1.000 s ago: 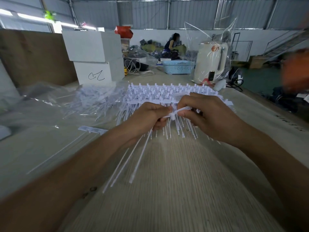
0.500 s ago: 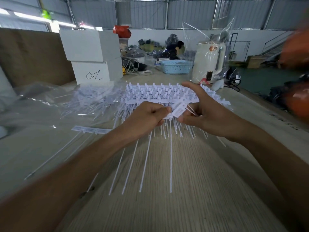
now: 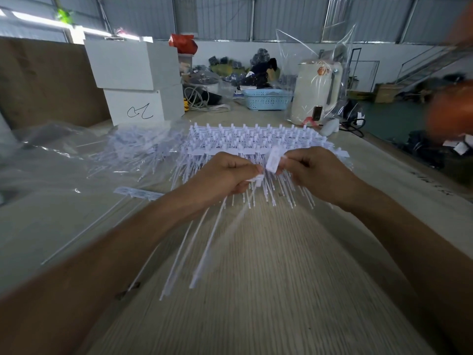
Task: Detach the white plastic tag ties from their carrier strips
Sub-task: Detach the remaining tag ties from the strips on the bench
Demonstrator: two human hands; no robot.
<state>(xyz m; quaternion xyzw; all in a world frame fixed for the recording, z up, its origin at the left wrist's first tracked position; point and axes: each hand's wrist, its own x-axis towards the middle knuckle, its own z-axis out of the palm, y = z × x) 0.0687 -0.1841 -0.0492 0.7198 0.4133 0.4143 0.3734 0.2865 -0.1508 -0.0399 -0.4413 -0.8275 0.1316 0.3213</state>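
Hands [image 3: 266,172] w/ tag ties [image 3: 204,254] between

A warehouse-style workshop: corrugated metal walls [image 3: 281,16] rise behind the long worktable [image 3: 268,290], with stacked white boxes [image 3: 133,80], a blue basket [image 3: 266,98] and bagged goods at its far end.

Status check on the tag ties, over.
Left hand grips loose ties. Right hand pinches white tag. Stacked carrier strips behind. Nothing blocking.
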